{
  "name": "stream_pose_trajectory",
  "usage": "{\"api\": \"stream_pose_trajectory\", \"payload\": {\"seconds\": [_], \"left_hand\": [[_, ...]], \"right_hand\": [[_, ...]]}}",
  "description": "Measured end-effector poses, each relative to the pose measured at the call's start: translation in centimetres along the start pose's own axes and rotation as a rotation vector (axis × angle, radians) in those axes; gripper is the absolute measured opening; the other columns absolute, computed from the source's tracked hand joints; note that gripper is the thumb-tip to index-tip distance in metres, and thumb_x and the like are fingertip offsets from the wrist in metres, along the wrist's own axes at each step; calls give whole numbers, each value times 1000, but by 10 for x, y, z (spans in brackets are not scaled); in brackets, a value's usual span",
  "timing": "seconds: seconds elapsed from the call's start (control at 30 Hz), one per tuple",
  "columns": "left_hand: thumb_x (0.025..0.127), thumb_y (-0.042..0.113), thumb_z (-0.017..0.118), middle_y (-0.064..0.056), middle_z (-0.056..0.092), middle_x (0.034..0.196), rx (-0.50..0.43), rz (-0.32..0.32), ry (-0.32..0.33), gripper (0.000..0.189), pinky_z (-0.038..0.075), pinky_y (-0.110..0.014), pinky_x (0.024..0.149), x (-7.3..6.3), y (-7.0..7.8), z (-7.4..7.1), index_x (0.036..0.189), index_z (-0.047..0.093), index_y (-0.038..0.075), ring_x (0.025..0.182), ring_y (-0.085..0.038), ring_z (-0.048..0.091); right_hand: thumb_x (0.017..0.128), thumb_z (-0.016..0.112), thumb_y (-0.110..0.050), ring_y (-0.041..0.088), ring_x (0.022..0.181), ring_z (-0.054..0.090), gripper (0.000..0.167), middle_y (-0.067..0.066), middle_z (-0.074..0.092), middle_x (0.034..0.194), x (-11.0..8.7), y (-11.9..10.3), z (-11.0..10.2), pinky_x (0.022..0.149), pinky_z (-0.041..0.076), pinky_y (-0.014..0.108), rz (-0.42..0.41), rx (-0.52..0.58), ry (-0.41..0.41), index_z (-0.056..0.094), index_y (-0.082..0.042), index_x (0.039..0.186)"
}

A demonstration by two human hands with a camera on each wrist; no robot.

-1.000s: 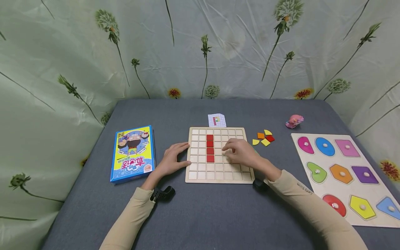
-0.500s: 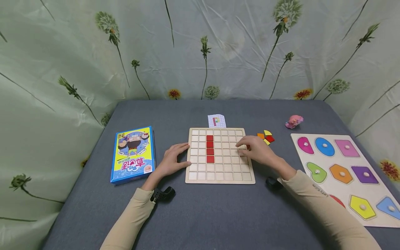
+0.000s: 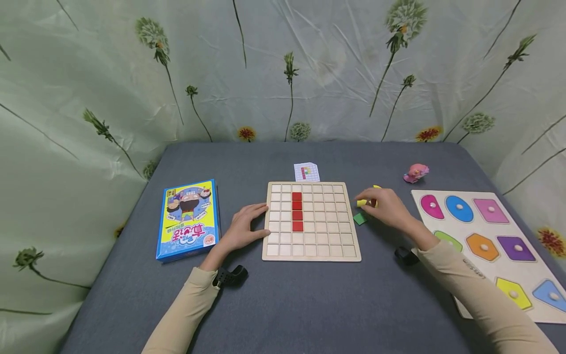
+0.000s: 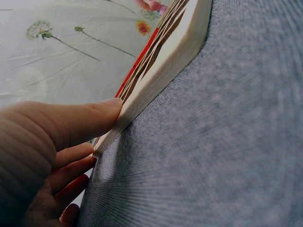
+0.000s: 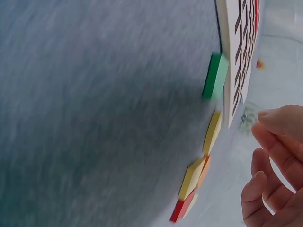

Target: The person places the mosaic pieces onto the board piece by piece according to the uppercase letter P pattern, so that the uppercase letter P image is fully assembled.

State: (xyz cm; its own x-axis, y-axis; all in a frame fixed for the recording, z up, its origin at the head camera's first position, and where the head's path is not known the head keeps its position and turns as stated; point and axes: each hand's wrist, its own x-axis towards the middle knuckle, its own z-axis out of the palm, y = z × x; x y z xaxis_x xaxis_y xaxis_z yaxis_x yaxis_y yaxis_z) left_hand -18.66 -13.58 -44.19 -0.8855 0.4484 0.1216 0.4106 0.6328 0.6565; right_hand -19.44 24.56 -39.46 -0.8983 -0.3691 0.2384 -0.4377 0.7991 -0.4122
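Note:
The wooden grid board (image 3: 311,258) lies mid-table, with a column of red square tiles (image 3: 297,205) in its cells. My left hand (image 3: 240,227) rests at the board's left edge; in the left wrist view the thumb (image 4: 90,120) touches the rim and the other fingers extend along it. Right of the board, my right hand (image 3: 386,209) hovers over loose tiles, fingers loosely bent. Its thumb and index tips meet in the right wrist view, with nothing visible between them. Below the hand are a green tile (image 5: 215,76), yellow tiles (image 5: 191,178), an orange tile (image 5: 204,171) and a red tile (image 5: 181,209).
A small pattern card (image 3: 307,172) lies behind the board. The blue and yellow box (image 3: 187,219) is on the left. Farther right are a pink toy (image 3: 416,172) and a knobbed shape puzzle (image 3: 464,241), partly covered by the right sleeve.
My right hand has moved right, off the grid board and over the loose tiles, uncovering the green tile. My left hand has stayed at the board's edge.

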Motion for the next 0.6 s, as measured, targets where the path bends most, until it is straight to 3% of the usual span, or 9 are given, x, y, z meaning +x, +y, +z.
{"api": "stream_pose_trajectory", "payload": {"seconds": [0.17, 0.37, 0.6], "left_hand": [[81, 26, 71, -14, 44, 145, 3, -5, -3, 66, 23, -61, 105, 0, -1, 0, 138, 46, 5, 135, -35, 35], [81, 26, 71, -14, 45, 144, 8, -1, -1, 66, 24, -61, 104, 0, -1, 1, 138, 46, 5, 135, -35, 35], [81, 26, 71, -14, 45, 144, 7, 2, 3, 66, 24, -61, 104, 0, -2, 1, 138, 46, 5, 135, -35, 35]], "right_hand": [[78, 66, 3, 15, 64, 46, 22, 13, 69, 87, -3, 10, -7, 57, 34, 23, 42, -6, 7, 72, -2, 98], [76, 68, 2, 21, 70, 53, 22, 20, 69, 92, -7, 25, -13, 63, 41, 27, 56, -9, 33, 71, 1, 97], [76, 66, 1, 14, 61, 45, 22, 20, 66, 89, -10, 40, -15, 55, 35, 23, 44, 27, 43, 69, 3, 97]]}}
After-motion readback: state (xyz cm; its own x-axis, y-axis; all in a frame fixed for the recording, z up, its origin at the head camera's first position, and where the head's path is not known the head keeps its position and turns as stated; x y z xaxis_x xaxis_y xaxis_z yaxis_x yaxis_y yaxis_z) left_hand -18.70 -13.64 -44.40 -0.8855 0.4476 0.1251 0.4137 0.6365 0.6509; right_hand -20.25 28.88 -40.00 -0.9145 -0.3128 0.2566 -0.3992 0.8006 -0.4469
